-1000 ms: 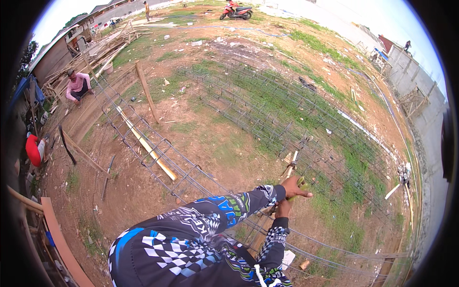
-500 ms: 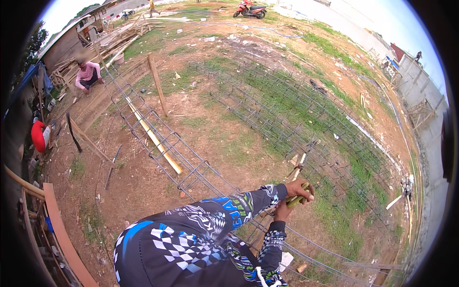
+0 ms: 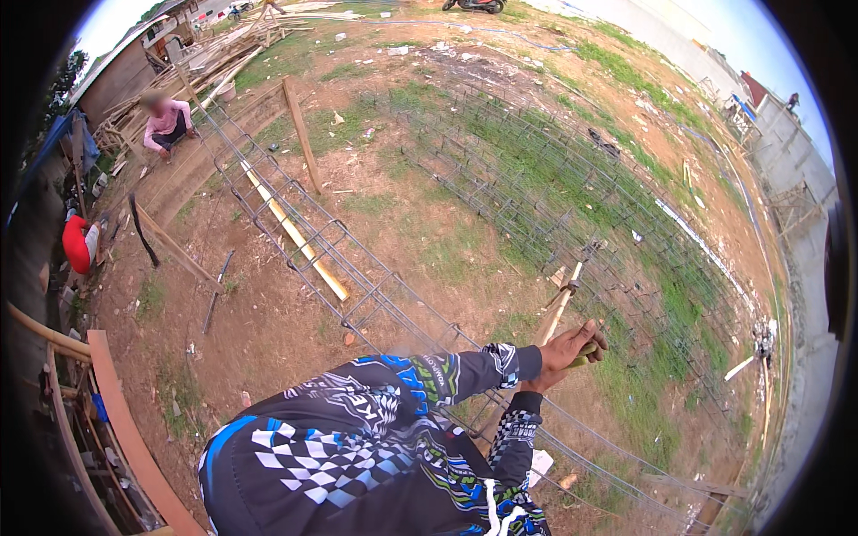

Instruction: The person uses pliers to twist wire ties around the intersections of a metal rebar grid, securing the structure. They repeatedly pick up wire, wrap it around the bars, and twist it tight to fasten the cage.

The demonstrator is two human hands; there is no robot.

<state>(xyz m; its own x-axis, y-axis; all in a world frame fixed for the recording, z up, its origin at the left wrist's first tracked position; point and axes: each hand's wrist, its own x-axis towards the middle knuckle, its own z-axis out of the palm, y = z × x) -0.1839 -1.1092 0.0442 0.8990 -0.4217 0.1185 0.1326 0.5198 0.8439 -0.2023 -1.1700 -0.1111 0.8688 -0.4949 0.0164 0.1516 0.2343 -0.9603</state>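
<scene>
My left hand [image 3: 572, 344] reaches across from the left in a blue, green and black patterned sleeve. Its fingers are closed around a small yellow-green handle [image 3: 586, 355]. My right hand [image 3: 540, 382] comes up from below in a checkered sleeve and sits tucked under the left wrist, mostly hidden. Both hands are over the top bars of a long rebar cage [image 3: 375, 295] that runs from the upper left to the lower right. A pale wooden stick [image 3: 559, 308] stands against the cage just beyond my hands.
A yellow pole [image 3: 295, 237] lies inside the cage and a wooden post [image 3: 300, 129] stands beside it. More rebar cages [image 3: 554, 179] lie on the grass to the right. A person in pink [image 3: 166, 121] crouches far left by stacked timber. Curved wooden boards [image 3: 116, 420] sit lower left.
My hands stay together at the same spot on the cage. The view has tilted, so the ground and the person in pink sit lower and further right in the picture.
</scene>
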